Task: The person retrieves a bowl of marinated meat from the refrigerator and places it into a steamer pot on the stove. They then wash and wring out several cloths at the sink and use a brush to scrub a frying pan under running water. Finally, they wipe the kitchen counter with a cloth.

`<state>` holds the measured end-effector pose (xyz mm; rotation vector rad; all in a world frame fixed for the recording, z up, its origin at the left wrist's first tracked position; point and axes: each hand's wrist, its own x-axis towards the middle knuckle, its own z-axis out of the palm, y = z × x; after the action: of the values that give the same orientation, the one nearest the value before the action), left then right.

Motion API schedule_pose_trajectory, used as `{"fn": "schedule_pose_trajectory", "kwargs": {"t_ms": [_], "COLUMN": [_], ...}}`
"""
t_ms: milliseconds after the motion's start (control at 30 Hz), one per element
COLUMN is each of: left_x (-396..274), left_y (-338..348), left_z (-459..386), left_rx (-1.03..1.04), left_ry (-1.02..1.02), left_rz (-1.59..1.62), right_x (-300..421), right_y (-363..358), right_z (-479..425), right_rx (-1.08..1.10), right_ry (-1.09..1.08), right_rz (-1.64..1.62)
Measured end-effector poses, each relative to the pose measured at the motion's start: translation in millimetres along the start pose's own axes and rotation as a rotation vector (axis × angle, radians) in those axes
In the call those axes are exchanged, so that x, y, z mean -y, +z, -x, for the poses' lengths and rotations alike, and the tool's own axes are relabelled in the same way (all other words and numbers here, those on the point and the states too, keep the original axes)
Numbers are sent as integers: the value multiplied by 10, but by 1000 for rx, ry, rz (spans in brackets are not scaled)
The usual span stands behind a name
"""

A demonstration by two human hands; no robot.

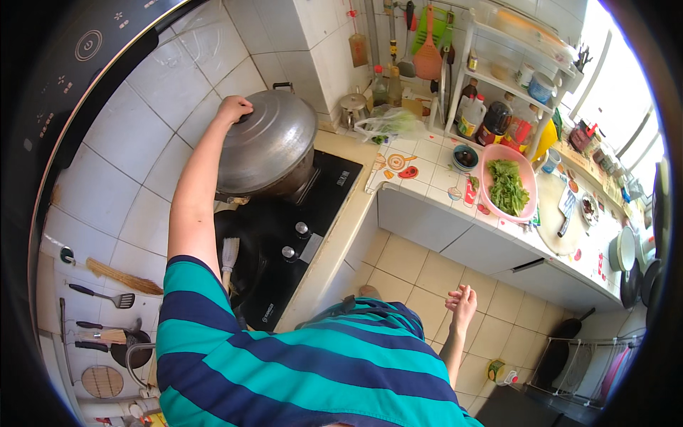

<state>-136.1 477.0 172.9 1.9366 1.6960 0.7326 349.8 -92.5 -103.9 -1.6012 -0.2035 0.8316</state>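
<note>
My left hand (233, 110) grips the dark knob of a large domed metal lid (272, 141). Beneath the lid is a big pot (295, 179) on the black glass gas hob (331, 187). Whether the lid's rim rests fully on the pot, I cannot tell. Nearer to me on the hob sits a dark wok (251, 267), partly covered by my arm, with a pale-bristled brush (230, 255) in it. My right hand (463, 307) hangs over the tiled floor at my right side, fingers loosely bent and holding nothing.
On the counter stand a pink basin (535, 179) of leafy greens (504, 187), a small bowl (465, 158) and a round chopping board (549, 213) with a cleaver (570, 205). Bottles crowd a white rack (463, 80). A range hood (101, 69) overhangs at left.
</note>
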Motion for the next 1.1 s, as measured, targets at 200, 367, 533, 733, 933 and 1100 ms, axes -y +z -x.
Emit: {"fn": "schedule_pose_trajectory", "kwargs": {"t_ms": [200, 367, 533, 733, 933, 1100], "left_x": [370, 338, 666, 696, -299, -1586], "left_y": [-11, 158, 107, 185, 443, 1577], "left_z": [19, 133, -8, 102, 1203, 2456], "left_rx": [-97, -242, -360, -447, -474, -319], "left_ry": [84, 198, 274, 283, 405, 398], "left_rz": [-137, -220, -170, -248, -115, 466], "right_x": [115, 77, 15, 12, 74, 262], "right_y": [213, 212, 89, 27, 147, 183], "right_z": [212, 402, 429, 328, -157, -957], "right_rx": [76, 136, 184, 197, 286, 248], "right_ry": [1, 14, 29, 107, 114, 61], "right_rz": [22, 115, 110, 201, 375, 301]}}
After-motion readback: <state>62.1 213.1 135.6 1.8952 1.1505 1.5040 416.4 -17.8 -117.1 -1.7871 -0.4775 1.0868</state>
